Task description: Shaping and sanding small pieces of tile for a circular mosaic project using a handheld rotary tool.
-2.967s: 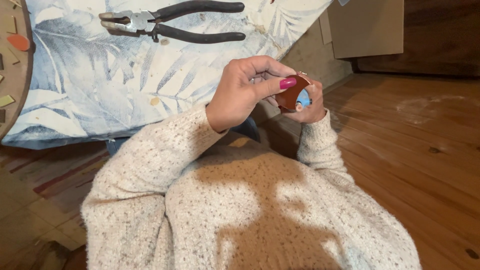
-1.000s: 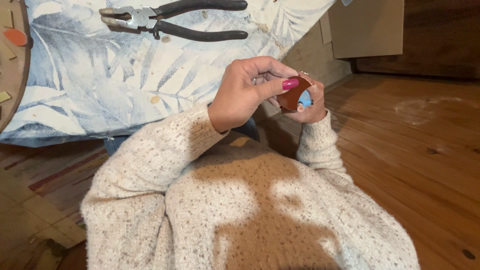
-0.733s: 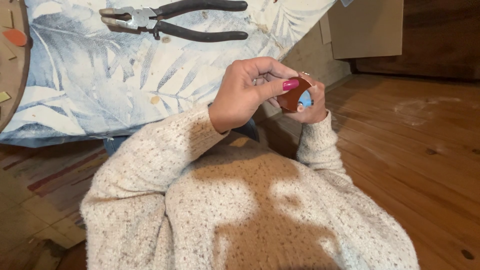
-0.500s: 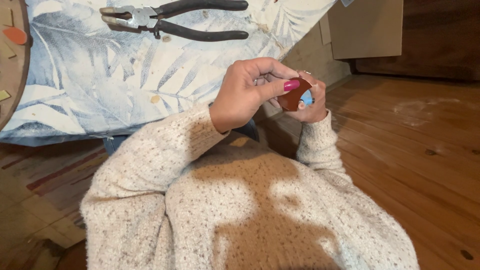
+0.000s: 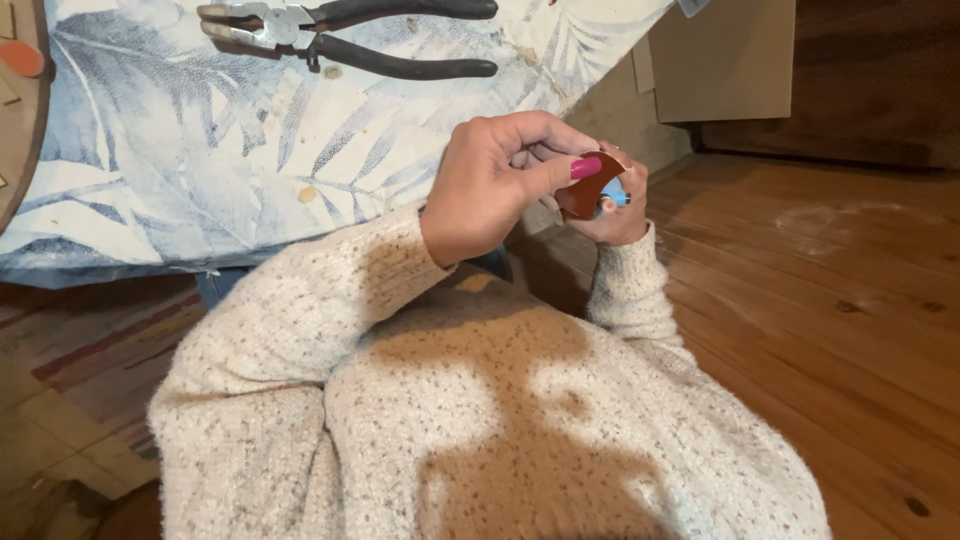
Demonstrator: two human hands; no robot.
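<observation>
my left hand (image 5: 495,185) and right hand (image 5: 622,212) pinched a small reddish-brown curved piece (image 5: 588,187) together above my lap, work on it seemingly unfinished. open wooden floor (image 5: 830,300) lay right; farther left, pliers (image 5: 350,35) rested untouched on the leaf-print cloth (image 5: 200,170), near its edge.

Home craft corner: pliers (image 5: 350,35), floorboards (image 5: 830,300)

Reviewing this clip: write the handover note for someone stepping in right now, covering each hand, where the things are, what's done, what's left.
Left hand: thumb pressed on the small brown curved piece.
Right hand: mostly hidden behind it, supporting the piece; something small and blue shows there.
Pliers: lying untouched on the leaf-print cloth.
Done: piece is held up off the cloth.
Left: cannot tell from this view.
</observation>
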